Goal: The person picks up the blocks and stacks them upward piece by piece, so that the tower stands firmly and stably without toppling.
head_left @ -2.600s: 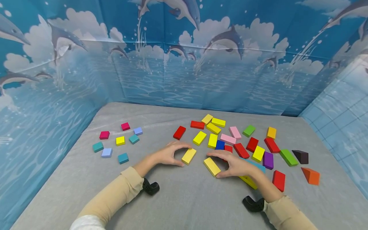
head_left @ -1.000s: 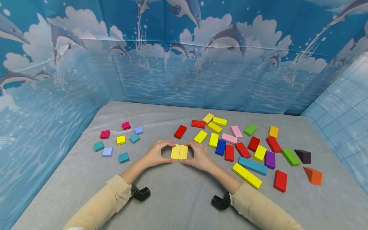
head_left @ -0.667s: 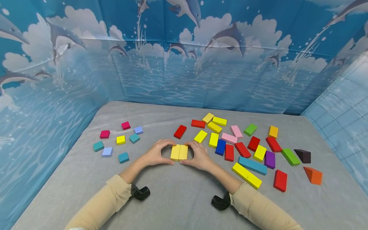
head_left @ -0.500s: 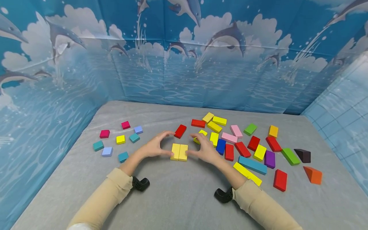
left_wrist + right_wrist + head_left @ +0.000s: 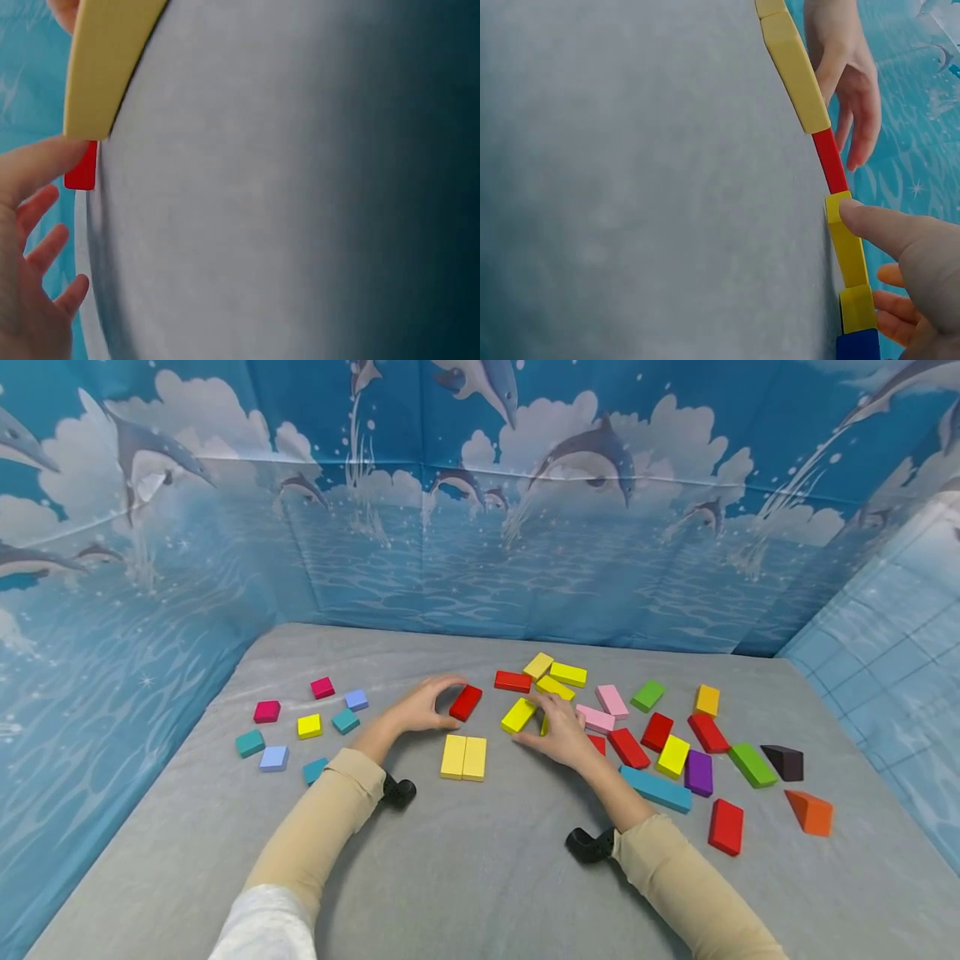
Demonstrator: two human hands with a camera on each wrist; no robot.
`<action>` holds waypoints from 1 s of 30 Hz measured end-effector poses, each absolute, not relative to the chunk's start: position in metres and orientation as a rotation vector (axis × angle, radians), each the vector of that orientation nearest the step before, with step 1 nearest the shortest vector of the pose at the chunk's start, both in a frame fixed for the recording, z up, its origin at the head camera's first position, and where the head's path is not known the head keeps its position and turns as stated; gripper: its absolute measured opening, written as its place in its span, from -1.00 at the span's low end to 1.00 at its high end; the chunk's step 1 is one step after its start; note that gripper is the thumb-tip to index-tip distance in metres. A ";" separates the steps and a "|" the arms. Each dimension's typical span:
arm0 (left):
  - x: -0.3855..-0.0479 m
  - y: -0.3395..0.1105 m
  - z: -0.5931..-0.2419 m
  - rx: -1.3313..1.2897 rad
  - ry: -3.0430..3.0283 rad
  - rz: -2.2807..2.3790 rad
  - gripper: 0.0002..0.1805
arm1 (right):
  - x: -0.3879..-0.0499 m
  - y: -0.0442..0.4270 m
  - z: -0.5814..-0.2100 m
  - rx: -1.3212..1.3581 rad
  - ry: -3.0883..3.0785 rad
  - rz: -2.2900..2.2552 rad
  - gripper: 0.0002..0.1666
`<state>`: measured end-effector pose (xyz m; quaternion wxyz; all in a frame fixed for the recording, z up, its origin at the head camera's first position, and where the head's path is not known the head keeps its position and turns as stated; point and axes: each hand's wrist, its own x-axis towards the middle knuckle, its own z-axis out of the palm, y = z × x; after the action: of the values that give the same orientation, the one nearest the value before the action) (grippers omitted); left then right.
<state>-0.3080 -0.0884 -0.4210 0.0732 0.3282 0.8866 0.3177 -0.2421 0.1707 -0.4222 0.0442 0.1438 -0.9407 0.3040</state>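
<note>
In the head view my left hand [image 5: 420, 706] is at a red block [image 5: 466, 702], thumb near its lower end and fingers near its upper end. The left wrist view shows the other fingers spread, with the red block [image 5: 81, 169] partly hidden behind the thumb. My right hand [image 5: 562, 731] straddles a yellow block [image 5: 517, 716], thumb by its near end, fingers by its far end. In the right wrist view the thumb overlaps that yellow block [image 5: 847, 240]. Firm contact cannot be made out for either hand. Two pale yellow blocks [image 5: 462, 757] lie side by side, touching, in front of the hands.
Several small teal, pink, lilac and yellow blocks [image 5: 309, 727] lie at left. Many coloured blocks crowd the right, including a long blue one [image 5: 656, 789], a dark wedge [image 5: 783, 762] and an orange wedge [image 5: 810, 812]. Dolphin-printed curtains [image 5: 480, 568] border the grey cloth.
Both hands brought the two pale yellow blocks together, then let go. Since then, the left hand has moved away to the red block and the right hand to the bright yellow block.
</note>
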 end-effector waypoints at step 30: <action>-0.274 -0.058 -0.418 0.947 2.591 1.290 -0.39 | -0.221 0.193 -0.406 0.574 -2.858 1.041 -0.31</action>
<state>-0.2738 -0.0582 -0.4175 0.0481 0.3106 0.8498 0.4232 -0.2209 0.1933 -0.4063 0.0232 0.1854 -0.9231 0.3362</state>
